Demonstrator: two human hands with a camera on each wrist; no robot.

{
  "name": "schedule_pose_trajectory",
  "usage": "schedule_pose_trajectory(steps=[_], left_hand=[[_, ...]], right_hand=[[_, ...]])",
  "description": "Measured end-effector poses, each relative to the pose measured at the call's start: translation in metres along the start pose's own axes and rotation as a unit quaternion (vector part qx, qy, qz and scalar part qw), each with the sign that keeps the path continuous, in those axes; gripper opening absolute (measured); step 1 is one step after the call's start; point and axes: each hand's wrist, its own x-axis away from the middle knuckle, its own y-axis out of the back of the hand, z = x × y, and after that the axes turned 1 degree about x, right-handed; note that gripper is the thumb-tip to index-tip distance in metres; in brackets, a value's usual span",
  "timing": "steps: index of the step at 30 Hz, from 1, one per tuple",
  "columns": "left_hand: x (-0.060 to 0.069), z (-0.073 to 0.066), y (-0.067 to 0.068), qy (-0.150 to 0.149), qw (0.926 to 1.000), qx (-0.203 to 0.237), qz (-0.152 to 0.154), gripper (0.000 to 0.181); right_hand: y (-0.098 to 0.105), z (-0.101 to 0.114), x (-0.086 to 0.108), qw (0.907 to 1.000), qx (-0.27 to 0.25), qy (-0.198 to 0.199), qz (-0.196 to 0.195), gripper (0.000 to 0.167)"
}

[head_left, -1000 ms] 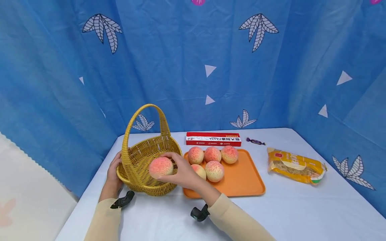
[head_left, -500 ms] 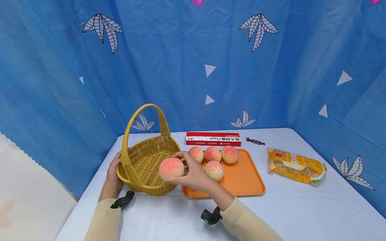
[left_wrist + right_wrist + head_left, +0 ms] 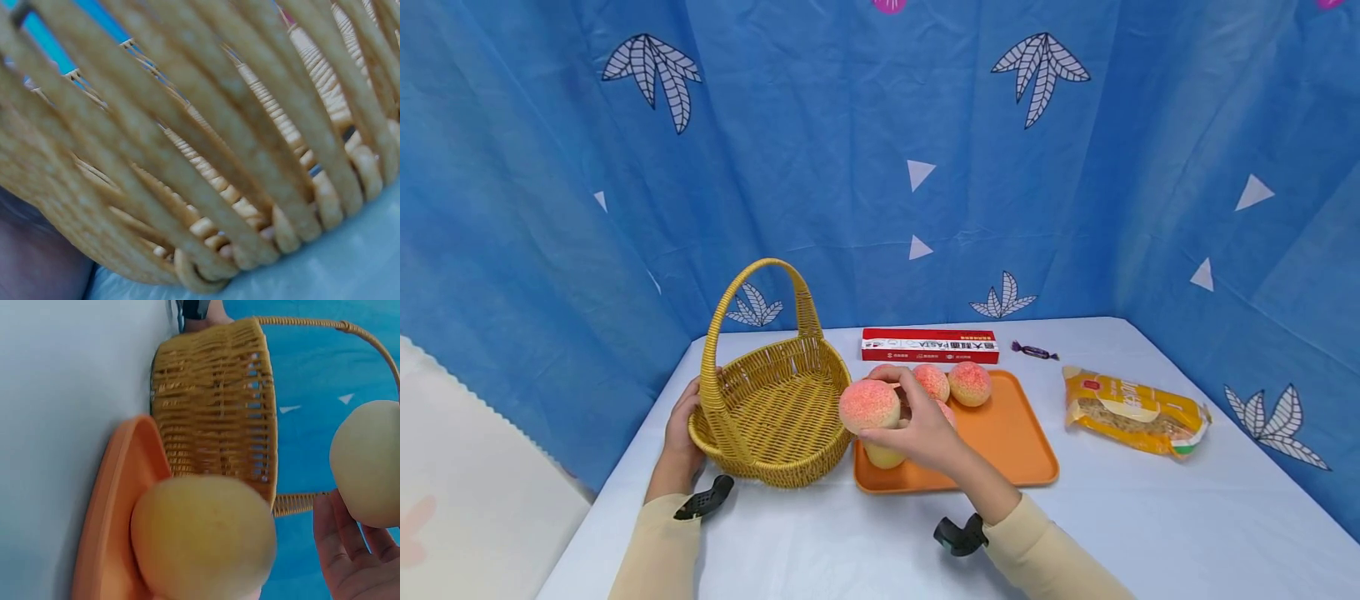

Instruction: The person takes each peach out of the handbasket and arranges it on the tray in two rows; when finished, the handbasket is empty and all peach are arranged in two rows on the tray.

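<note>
My right hand holds a peach, pink on top and cream below, above the left part of an orange tray. In the right wrist view the fingers touch the pale underside of this peach. Another peach lies just beneath it, partly covered. More peaches sit on the tray, some half hidden behind the hand. At the left, my left hand grips the side of a yellow woven basket with a tall handle. Basket slats fill the left wrist view.
A red and white pasta box lies behind the tray. To its right is a purple wrapped candy. A yellow bag of pasta lies at the right of the white table. Blue curtains enclose the back and sides.
My right hand has moved right with the peach, from over the basket to over the tray's left side. My left hand and the basket stay in place.
</note>
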Motion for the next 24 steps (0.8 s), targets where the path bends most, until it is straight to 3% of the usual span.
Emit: schedule_pose_trajectory(steps=[9, 17, 24], left_hand=[[0.000, -0.001, -0.001, 0.004, 1.0000, 0.003, -0.002, 0.048], [0.001, -0.002, 0.000, -0.002, 1.0000, 0.006, 0.006, 0.048], [0.001, -0.002, 0.000, -0.003, 0.9998, 0.016, 0.007, 0.048]], right_hand=[[0.020, -0.009, 0.012, 0.9978, 0.042, -0.012, -0.049, 0.068], [0.037, -0.018, 0.021, 0.9979, 0.027, -0.015, -0.056, 0.074], [0.053, -0.029, 0.028, 0.9950, 0.041, -0.046, -0.079, 0.070]])
